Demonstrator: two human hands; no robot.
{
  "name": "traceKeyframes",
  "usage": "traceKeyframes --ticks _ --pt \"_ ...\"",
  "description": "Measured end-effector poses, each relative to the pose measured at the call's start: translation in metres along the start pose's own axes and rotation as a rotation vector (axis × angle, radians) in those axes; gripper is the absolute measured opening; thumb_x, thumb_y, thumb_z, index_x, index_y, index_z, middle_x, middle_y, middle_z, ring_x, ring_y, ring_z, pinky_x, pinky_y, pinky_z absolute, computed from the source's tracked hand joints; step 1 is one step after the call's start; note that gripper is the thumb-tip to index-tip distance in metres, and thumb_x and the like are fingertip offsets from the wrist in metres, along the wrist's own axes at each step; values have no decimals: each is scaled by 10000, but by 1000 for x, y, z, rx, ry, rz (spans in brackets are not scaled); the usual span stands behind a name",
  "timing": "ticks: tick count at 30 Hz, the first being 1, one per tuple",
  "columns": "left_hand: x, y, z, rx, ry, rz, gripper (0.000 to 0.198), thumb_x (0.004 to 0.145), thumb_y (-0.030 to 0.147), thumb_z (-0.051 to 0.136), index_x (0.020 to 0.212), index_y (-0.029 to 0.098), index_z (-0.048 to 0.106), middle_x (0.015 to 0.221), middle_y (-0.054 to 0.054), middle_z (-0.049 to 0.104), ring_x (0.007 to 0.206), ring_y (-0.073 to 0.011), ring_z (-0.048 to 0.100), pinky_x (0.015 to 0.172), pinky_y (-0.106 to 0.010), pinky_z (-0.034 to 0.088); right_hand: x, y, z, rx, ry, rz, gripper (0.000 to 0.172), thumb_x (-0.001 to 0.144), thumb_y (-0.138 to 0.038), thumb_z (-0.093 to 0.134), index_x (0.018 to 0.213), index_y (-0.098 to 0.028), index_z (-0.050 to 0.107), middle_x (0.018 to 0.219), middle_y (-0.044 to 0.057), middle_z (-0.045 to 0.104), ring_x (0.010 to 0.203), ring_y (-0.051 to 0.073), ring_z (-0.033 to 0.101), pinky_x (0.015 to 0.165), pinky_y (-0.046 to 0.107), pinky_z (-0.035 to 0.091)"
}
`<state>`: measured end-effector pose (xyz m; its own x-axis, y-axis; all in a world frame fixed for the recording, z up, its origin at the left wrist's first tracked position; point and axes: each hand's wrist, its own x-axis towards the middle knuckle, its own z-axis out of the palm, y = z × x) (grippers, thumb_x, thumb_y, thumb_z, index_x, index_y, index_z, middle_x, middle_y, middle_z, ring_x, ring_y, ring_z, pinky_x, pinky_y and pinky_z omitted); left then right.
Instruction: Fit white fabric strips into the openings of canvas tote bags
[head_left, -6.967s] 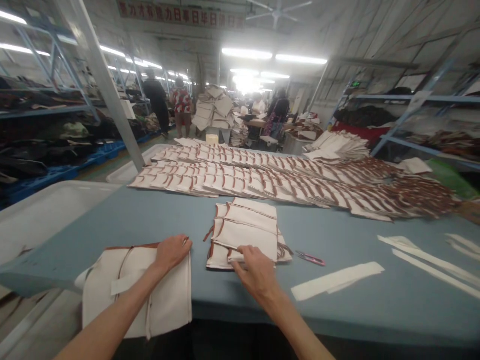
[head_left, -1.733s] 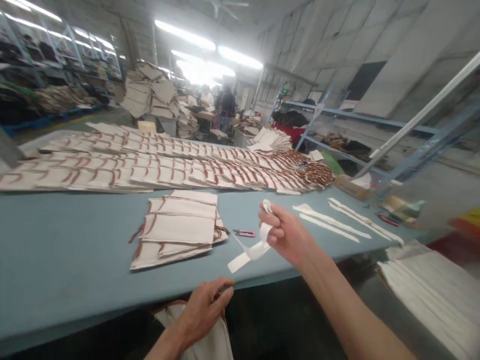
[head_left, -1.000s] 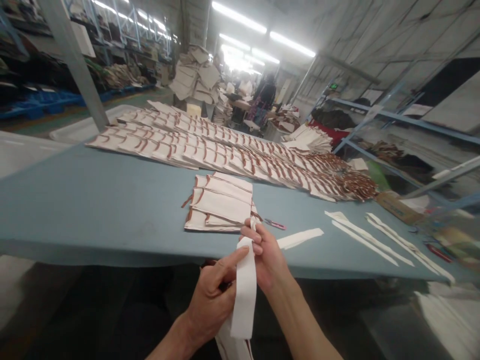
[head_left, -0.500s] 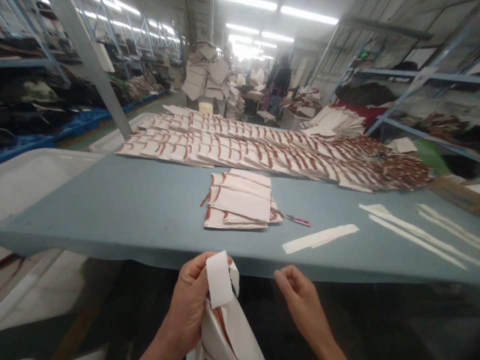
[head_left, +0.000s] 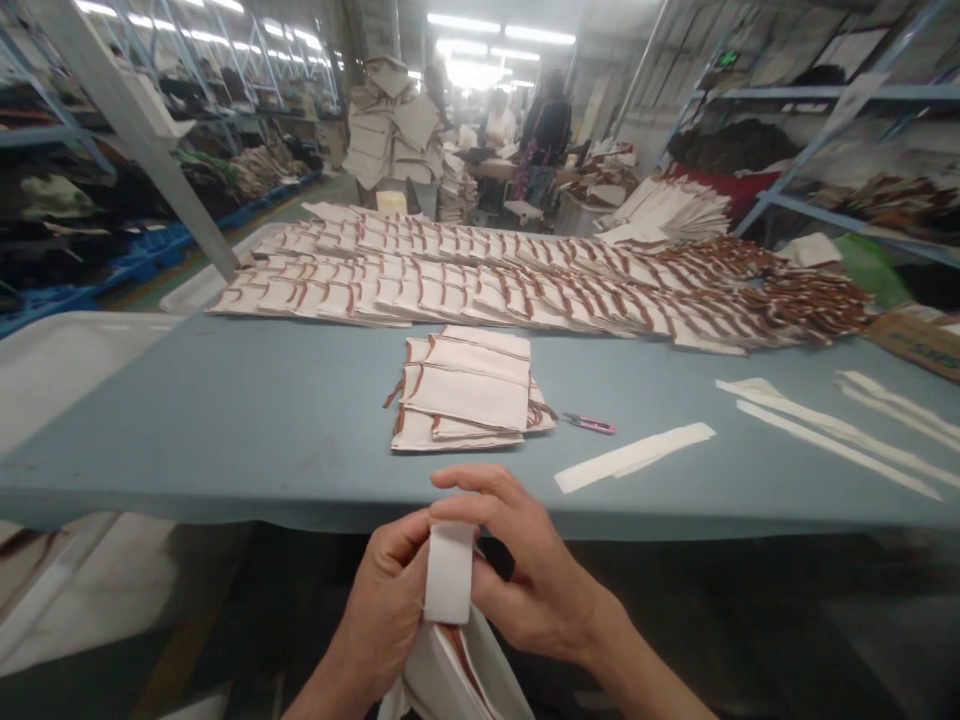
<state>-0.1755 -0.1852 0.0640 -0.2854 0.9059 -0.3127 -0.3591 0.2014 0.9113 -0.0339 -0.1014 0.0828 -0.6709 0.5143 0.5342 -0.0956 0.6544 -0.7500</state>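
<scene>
Below the near edge of the blue table (head_left: pixel 225 430), both my hands meet on a cream canvas bag (head_left: pixel 457 680) with brown trim. My left hand (head_left: pixel 386 600) grips the bag's top from the left, fingers closed. My right hand (head_left: pixel 517 570) pinches a white fabric strip (head_left: pixel 448 570) against the bag, its fingers curled over the strip's upper end. The strip hangs upright between the two hands. On the table just beyond lies a small stack of folded cream pieces (head_left: pixel 465 400) with brown edging.
Small pink snips (head_left: pixel 589 424) and a loose white strip (head_left: pixel 634 457) lie right of the stack. More long strips (head_left: pixel 825 435) lie further right. Long rows of brown-trimmed pieces (head_left: pixel 525 290) cover the far table. A white tub (head_left: pixel 52 370) stands left. People stand far behind.
My right hand, apart from the bag half a second ago, has come back onto the strip. Earlier it fetched the strip from the table, while the bag dropped from the tabletop to below its edge.
</scene>
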Motion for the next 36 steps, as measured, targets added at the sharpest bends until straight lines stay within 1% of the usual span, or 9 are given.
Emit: traceKeyframes --ticks 3,8,12,17,22,28,31,34,36 --pt "3 -1 4 34 -32 9 381 675 478 867 677 112 760 597 6 554 542 -93 407 488 -183 391 2 4 -3 83 17 16 313 855 -56 593 1067 -254 709 1222 89 729 1147 227 677 1023 404 517" --pt "3 0 10 177 -77 69 443 725 519 822 601 119 678 592 10 506 585 -110 398 545 -202 379 -6 4 17 314 258 243 123 956 -195 619 865 -220 698 946 41 757 887 186 687 839 317 529" --pt "-1 -6 1 299 -89 85 511 840 616 690 660 139 678 620 -5 554 607 -143 455 583 -229 394 -12 2 39 552 460 564 295 1002 -426 609 822 -197 652 720 -3 643 652 142 562 643 259 474" --pt "-8 -24 -21 273 117 88 582 962 722 434 894 193 670 736 -19 640 668 -191 531 630 -265 437 -22 11 53 568 775 700 473 985 -581 600 692 -223 500 541 -75 419 509 112 396 552 241 411" --pt "-15 -39 -31 221 221 99 619 966 776 345 700 223 425 635 45 419 590 -144 375 577 -249 371 -59 18 85 389 665 886 509 937 -663 609 702 -224 503 517 -78 389 465 106 347 459 231 305" --pt "-29 -51 -41 267 164 3 723 863 907 317 592 237 311 580 50 314 549 -129 292 545 -266 342 -103 6 128 380 560 984 500 941 -663 577 713 -219 540 563 -55 416 500 119 333 480 247 313" --pt "-48 -62 -57 243 164 -64 751 858 919 289 588 223 379 573 42 338 544 -128 294 515 -257 308 -110 -2 129 348 547 1039 506 935 -675 572 718 -218 554 595 -40 448 539 134 378 519 256 348" --pt "-71 -66 -73 265 138 -107 771 911 867 250 644 202 536 606 12 438 578 -153 372 549 -267 372 -112 -2 125 304 543 1034 511 940 -671 564 707 -216 563 604 -37 433 552 139 378 529 259 352" --pt "-82 -62 -80 377 126 -105 693 916 822 380 685 205 595 659 -7 515 640 -179 453 617 -276 427 -114 3 125 312 516 1015 515 944 -671 556 705 -214 565 593 -45 405 532 133 351 507 255 335"
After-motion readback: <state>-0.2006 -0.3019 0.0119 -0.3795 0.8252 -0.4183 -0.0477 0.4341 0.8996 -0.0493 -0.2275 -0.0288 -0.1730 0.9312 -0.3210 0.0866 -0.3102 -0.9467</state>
